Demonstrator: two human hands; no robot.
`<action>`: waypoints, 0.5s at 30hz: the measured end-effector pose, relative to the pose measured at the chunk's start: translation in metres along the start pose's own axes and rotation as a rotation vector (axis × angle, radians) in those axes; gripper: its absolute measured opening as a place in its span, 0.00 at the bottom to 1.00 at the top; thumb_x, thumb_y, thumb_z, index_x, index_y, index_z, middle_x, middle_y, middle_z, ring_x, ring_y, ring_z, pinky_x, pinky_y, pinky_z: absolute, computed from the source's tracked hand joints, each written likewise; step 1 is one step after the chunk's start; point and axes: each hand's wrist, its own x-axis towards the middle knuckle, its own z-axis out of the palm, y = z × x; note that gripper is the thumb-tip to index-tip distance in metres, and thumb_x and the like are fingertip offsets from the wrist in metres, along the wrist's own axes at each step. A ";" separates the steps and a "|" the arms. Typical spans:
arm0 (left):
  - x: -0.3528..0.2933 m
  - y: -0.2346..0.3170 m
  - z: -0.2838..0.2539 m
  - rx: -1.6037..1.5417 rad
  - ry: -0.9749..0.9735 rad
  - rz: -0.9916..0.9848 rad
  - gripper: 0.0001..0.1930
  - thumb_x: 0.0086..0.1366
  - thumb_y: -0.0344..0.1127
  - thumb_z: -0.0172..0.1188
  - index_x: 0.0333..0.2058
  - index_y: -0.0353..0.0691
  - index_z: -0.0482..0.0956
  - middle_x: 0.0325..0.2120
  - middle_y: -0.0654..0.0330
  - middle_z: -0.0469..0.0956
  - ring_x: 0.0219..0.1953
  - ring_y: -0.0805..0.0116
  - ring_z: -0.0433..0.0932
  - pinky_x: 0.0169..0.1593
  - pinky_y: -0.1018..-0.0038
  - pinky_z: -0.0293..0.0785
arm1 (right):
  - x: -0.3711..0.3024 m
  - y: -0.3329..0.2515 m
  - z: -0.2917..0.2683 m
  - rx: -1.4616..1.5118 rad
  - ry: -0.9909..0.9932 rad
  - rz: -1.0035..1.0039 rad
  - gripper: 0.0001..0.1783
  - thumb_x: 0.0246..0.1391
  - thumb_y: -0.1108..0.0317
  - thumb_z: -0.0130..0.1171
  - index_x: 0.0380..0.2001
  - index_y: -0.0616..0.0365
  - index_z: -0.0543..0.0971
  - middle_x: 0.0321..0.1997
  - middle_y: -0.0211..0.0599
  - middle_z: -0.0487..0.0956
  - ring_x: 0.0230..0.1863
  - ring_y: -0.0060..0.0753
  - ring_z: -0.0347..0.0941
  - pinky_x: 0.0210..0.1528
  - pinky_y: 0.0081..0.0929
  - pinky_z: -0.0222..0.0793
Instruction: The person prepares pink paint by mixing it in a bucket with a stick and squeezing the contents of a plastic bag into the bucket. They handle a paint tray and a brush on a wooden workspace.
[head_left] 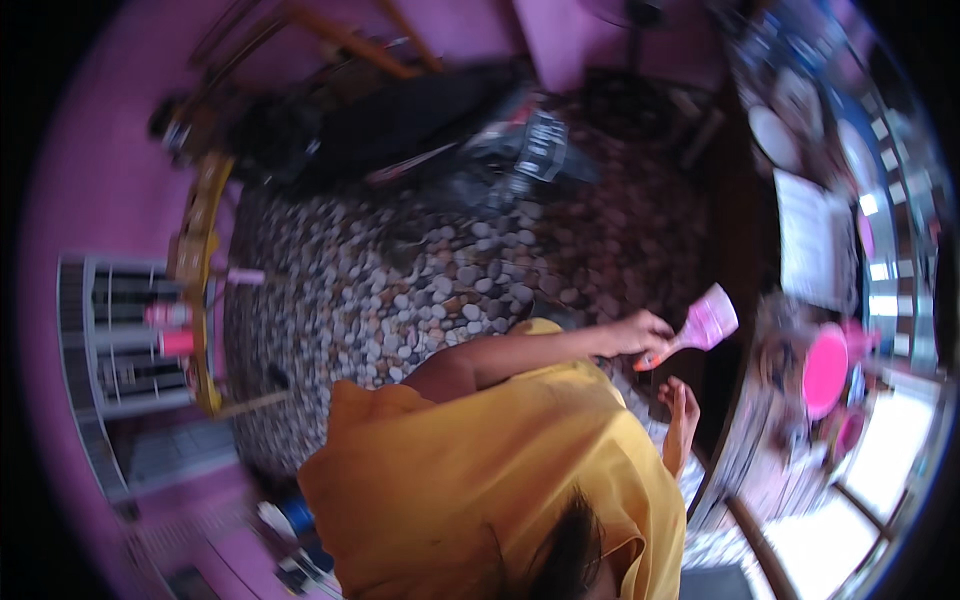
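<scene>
My left hand (640, 335) reaches across to the right, its fingers closed round the narrow handle of a brush (710, 318). The brush has a wide, flat, pink-and-white head pointing up and to the right, and the handle's end is orange. Motion blur hides its finer detail. Just below and to the right, my right hand (683, 408) is raised with nothing in it. Its fingers are apart and slightly bent, close to the handle's end but not touching it.
Along the right runs a cluttered table (730, 470) with a pink round object (826, 370), printed sheets (812, 240) and dishes (774, 138). A dark motorcycle (400, 125) stands on the pebble-patterned floor (400, 290) ahead. To the left is a yellow-edged shelf (208, 300).
</scene>
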 end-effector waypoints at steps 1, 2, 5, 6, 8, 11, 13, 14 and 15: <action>-0.005 -0.001 -0.002 -0.032 0.014 -0.013 0.13 0.54 0.30 0.57 0.38 0.31 0.78 0.28 0.64 0.77 0.31 0.79 0.73 0.37 0.81 0.69 | 0.006 0.002 0.007 0.001 -0.033 0.039 0.20 0.58 0.56 0.52 0.40 0.65 0.76 0.33 0.34 0.77 0.34 0.23 0.73 0.41 0.20 0.69; -0.011 -0.006 -0.006 -0.073 0.042 0.013 0.13 0.54 0.30 0.57 0.38 0.31 0.78 0.29 0.64 0.77 0.32 0.79 0.73 0.39 0.80 0.69 | 0.008 -0.003 0.020 -0.018 -0.074 0.067 0.24 0.56 0.52 0.52 0.40 0.68 0.75 0.31 0.35 0.76 0.34 0.25 0.73 0.42 0.22 0.67; -0.052 0.004 -0.031 -0.184 0.137 0.017 0.13 0.53 0.30 0.58 0.38 0.32 0.78 0.29 0.64 0.78 0.34 0.78 0.73 0.41 0.77 0.69 | 0.020 -0.010 0.066 -0.145 -0.223 0.048 0.24 0.56 0.51 0.53 0.38 0.66 0.75 0.30 0.34 0.76 0.34 0.25 0.71 0.42 0.23 0.65; -0.067 0.007 -0.037 -0.190 0.187 -0.008 0.13 0.53 0.30 0.58 0.37 0.32 0.78 0.29 0.64 0.78 0.34 0.78 0.73 0.41 0.78 0.68 | 0.018 -0.011 0.079 -0.158 -0.261 0.043 0.24 0.56 0.51 0.53 0.38 0.66 0.75 0.30 0.34 0.76 0.34 0.25 0.71 0.42 0.23 0.65; -0.077 -0.010 -0.051 -0.161 0.312 0.026 0.10 0.52 0.30 0.59 0.33 0.32 0.78 0.28 0.64 0.78 0.33 0.78 0.73 0.39 0.78 0.67 | 0.026 -0.011 0.105 -0.168 -0.345 0.053 0.17 0.57 0.58 0.54 0.37 0.64 0.76 0.29 0.31 0.76 0.32 0.19 0.71 0.39 0.18 0.67; -0.103 -0.028 -0.085 -0.091 0.457 0.036 0.11 0.50 0.31 0.61 0.32 0.31 0.78 0.26 0.59 0.77 0.33 0.75 0.72 0.38 0.74 0.67 | 0.025 -0.003 0.153 -0.178 -0.407 0.048 0.18 0.57 0.57 0.54 0.37 0.64 0.76 0.30 0.31 0.76 0.32 0.20 0.71 0.39 0.19 0.66; -0.134 -0.035 -0.100 -0.140 0.509 0.003 0.13 0.49 0.31 0.62 0.33 0.30 0.77 0.25 0.58 0.76 0.33 0.74 0.71 0.39 0.72 0.66 | 0.014 0.005 0.185 -0.187 -0.455 0.049 0.18 0.56 0.57 0.54 0.37 0.64 0.76 0.30 0.31 0.76 0.33 0.21 0.71 0.40 0.20 0.66; -0.141 -0.048 -0.107 -0.125 0.537 0.052 0.13 0.48 0.32 0.62 0.32 0.30 0.77 0.25 0.58 0.76 0.33 0.73 0.71 0.39 0.72 0.66 | 0.007 0.008 0.200 -0.191 -0.479 0.043 0.19 0.56 0.57 0.54 0.37 0.64 0.76 0.30 0.31 0.76 0.33 0.21 0.71 0.40 0.20 0.66; -0.149 -0.060 -0.115 -0.106 0.561 0.096 0.14 0.48 0.32 0.62 0.32 0.30 0.77 0.25 0.58 0.75 0.33 0.73 0.71 0.39 0.71 0.66 | 0.001 0.011 0.216 -0.185 -0.493 0.038 0.19 0.56 0.56 0.54 0.37 0.65 0.76 0.30 0.31 0.76 0.33 0.22 0.71 0.40 0.21 0.66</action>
